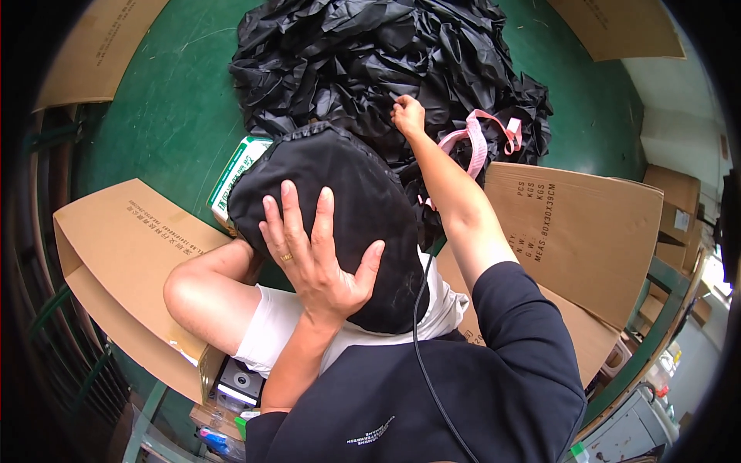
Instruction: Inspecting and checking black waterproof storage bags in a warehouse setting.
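Observation:
A large, rounded black fabric piece with a gathered edge [370,208] lies over my lap, its surface smooth and taut; what is under it is hidden. My left hand [316,258] rests flat on it with spread fingers, a ring on one of them. Stretched out ahead, my right hand [407,116] is at the near side of a big heap of crumpled black fabric [340,54]. Its fingers are curled closed on the black fabric, though the exact grip is partly hidden. A pink strap [477,147] lies on the heap, right of that hand.
Open cardboard boxes stand to my left [139,247] and right [579,224]. Behind the black piece is a white-and-green carton [235,174]. The floor [170,116] is green. A thin black cable [421,347] runs down over my shirt.

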The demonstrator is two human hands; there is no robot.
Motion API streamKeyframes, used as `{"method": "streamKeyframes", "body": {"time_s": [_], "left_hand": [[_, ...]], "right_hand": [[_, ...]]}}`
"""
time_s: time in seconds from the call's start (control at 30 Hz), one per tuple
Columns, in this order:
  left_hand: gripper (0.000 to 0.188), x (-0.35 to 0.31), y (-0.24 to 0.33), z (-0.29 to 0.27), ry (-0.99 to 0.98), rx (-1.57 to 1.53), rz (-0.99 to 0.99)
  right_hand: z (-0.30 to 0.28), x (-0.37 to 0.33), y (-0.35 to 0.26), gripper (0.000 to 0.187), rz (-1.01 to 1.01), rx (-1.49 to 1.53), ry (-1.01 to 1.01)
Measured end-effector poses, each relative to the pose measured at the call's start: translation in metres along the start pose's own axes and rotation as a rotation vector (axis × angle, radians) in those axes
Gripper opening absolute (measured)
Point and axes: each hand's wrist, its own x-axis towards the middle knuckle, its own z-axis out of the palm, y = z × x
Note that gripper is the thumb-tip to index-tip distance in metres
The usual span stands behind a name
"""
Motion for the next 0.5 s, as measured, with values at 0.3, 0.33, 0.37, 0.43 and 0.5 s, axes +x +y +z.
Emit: {"method": "streamKeyframes", "body": {"time_s": [0.3,0.33,0.37,0.43,0.5], "left_hand": [[0.068,-0.005,0.004,-0.003,0.042,-0.039,0.027],[0.066,-0.006,0.006,-0.006,0.058,-0.04,0.024],[0.066,-0.008,0.005,-0.006,0.072,-0.043,0.024],[0.063,-0.008,0.007,-0.01,0.068,-0.058,0.037],[0.053,-0.01,0.005,-0.017,0.101,-0.15,0.032]], "right_hand": [[-0.132,-0.045,-0.086,0.01,-0.452,0.44,0.18],[-0.153,-0.055,-0.108,0.011,-0.484,0.51,0.176],[-0.174,-0.067,-0.13,0.012,-0.512,0.58,0.168],[-0.224,-0.089,-0.168,0.011,-0.583,0.647,0.181],[-0.266,-0.123,-0.212,0.008,-0.689,0.662,0.11]]}}
